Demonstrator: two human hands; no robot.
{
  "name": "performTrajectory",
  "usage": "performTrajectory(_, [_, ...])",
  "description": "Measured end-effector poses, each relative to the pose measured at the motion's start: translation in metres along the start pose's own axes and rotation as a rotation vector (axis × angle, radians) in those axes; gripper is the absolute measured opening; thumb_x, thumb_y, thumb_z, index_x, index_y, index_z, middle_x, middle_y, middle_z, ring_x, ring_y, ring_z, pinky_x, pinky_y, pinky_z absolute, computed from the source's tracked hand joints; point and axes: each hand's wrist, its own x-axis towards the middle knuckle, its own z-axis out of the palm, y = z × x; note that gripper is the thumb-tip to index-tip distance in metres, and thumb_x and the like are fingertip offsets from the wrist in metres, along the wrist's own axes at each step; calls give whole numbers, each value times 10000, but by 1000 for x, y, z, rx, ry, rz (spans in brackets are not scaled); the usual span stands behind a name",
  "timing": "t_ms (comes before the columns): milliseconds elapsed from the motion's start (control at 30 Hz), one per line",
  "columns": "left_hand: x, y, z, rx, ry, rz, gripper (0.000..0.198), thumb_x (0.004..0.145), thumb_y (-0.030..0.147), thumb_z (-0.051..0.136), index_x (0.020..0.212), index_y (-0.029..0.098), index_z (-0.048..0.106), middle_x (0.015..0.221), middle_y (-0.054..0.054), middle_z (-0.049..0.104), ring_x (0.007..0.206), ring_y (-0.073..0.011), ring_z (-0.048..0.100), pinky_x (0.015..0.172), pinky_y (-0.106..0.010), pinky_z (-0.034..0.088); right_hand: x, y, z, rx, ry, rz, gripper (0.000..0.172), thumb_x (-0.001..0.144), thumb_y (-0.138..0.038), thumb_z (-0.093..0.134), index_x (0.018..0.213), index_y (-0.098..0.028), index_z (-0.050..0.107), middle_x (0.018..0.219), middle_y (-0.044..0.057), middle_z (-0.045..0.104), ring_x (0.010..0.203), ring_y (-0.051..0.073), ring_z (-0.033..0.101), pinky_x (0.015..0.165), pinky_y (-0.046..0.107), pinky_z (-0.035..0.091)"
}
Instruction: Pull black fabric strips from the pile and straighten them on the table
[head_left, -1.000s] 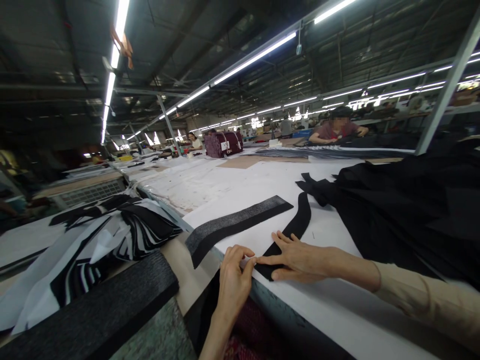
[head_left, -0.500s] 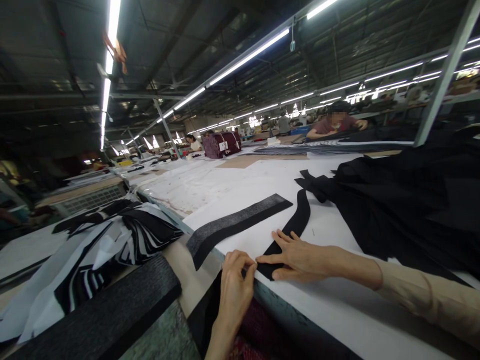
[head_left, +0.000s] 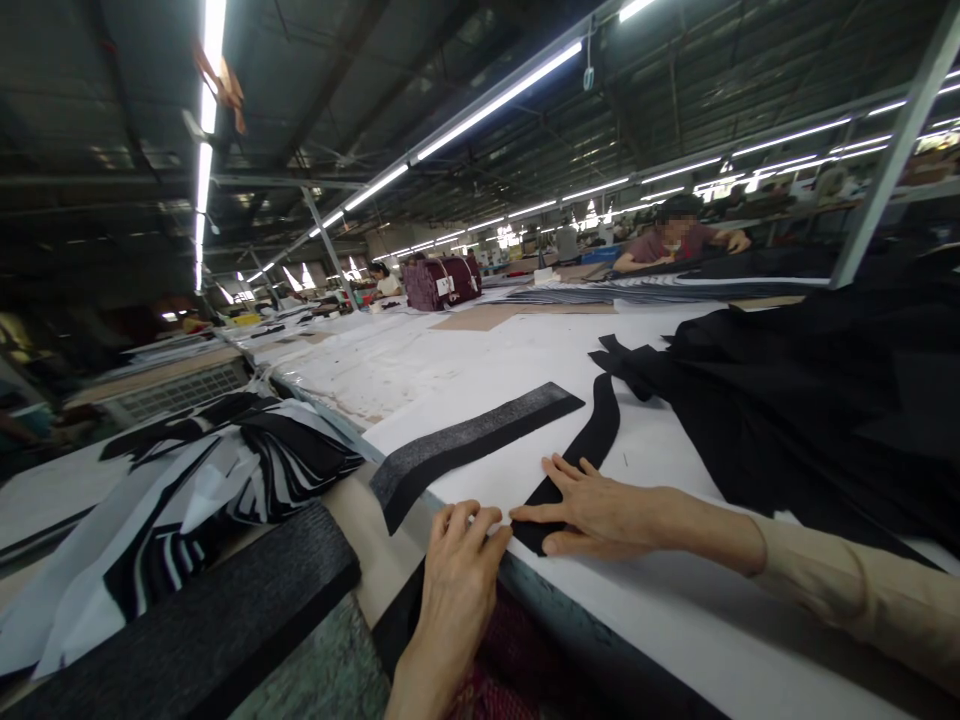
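Observation:
My right hand (head_left: 596, 510) lies flat with its fingers spread, pressing a curved black fabric strip (head_left: 596, 425) onto the white tabletop sheet. The strip's near end reaches the table edge. There my left hand (head_left: 461, 570) is curled, its fingers bent and close together, the thumb almost touching my right index finger. Whatever its fingertips may pinch is hidden. Just beyond lies a stack of dark strips (head_left: 480, 425) with a grey fuzzy top, its left end overhanging the table edge.
Loose black fabric (head_left: 810, 400) is heaped on the right. At left are a bundle of black and white cut pieces (head_left: 247, 480) and a long thick dark stack (head_left: 210, 610). A maroon bundle (head_left: 442, 282) stands farther back. A co-worker (head_left: 675, 245) leans over layered fabric beyond.
My left hand has rolled over and shifted slightly left, its back and knuckles now showing more. My right hand stays pressed on the strip. The view has moved slightly.

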Motion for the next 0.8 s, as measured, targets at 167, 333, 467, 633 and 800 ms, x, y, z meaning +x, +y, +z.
performTrajectory(167, [-12, -3, -10, -110, -72, -102, 337, 868, 97, 383, 1081, 234, 605, 1049, -67, 596, 961, -209, 520, 797, -381, 450, -1, -4, -2, 3, 3, 0, 509, 882, -510, 384, 1357, -328, 358, 1457, 186, 169, 1296, 464, 46, 926, 706, 141])
performTrajectory(333, [-8, 7, 3, -69, -46, -39, 363, 888, 211, 416, 1243, 186, 486, 1222, -105, 553, 1175, -253, 451, 945, -467, 418, -6, -6, -7, -15, 16, -9, 512, 880, -487, 407, 1355, -299, 371, 1436, 193, 231, 1306, 442, 87, 928, 699, 173])
performTrajectory(467, [-11, 12, 12, 95, -25, 94, 435, 873, 221, 446, 1303, 166, 415, 1307, -102, 499, 1246, -280, 395, 973, -509, 395, -7, 1, -11, 2, 122, -57, 526, 918, -504, 290, 1373, -248, 350, 1355, 167, 397, 1277, 358, 295, 970, 581, 290])
performTrajectory(633, [-11, 37, 14, -13, 189, 258, 365, 861, 394, 477, 1096, 136, 583, 1027, -115, 662, 1033, -271, 580, 915, -446, 454, 6, 24, 3, -195, 493, 243, 527, 935, -441, 259, 1335, -131, 407, 1367, 211, 371, 1277, 374, 282, 1017, 563, 200])
performTrajectory(800, [21, 55, -3, -438, 62, 113, 352, 906, 362, 393, 676, 201, 604, 648, -23, 613, 716, -163, 607, 776, -334, 497, 18, 54, 24, -162, 377, 427, 652, 905, -558, 229, 1401, -138, 284, 1428, 254, 214, 1288, 454, 165, 969, 650, 166])
